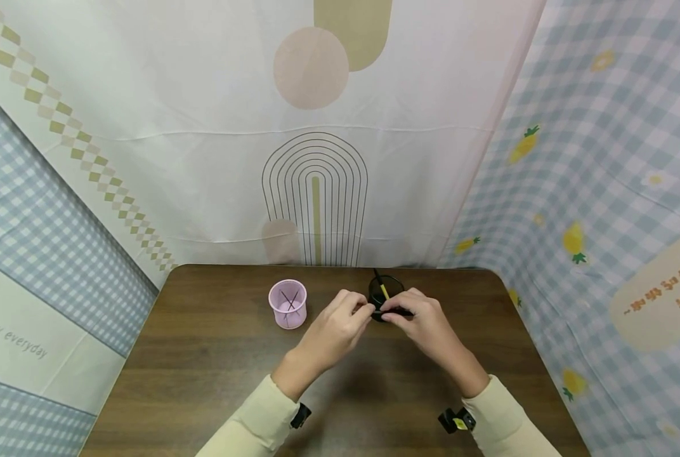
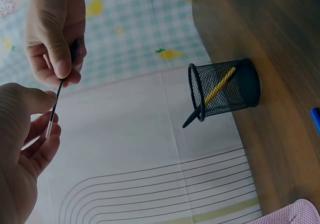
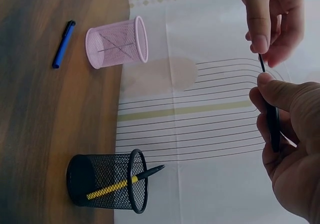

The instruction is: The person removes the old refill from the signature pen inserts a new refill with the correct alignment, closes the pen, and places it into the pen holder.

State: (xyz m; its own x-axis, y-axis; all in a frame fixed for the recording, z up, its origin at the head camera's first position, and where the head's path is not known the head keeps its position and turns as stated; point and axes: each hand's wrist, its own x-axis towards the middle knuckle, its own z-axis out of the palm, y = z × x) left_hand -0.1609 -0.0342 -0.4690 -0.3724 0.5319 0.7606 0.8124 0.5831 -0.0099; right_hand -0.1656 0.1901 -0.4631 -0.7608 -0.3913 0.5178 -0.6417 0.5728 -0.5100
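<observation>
Both hands meet in front of the black mesh pen cup. My right hand grips the thicker black body of a slim pen-like object between thumb and fingers. A thin black rod runs from that body to my left hand, whose thumb and fingers pinch it. Its far end, pale and clear-looking, shows by the left fingers in the left wrist view. I cannot tell whether body and rod are one piece. A yellow-and-black pen leans in the black cup, its black end above the rim.
Left of the hands stands a pink mesh cup. A blue pen with a dark end lies on the wooden table near it. Patterned cloth hangs behind the table and at both sides.
</observation>
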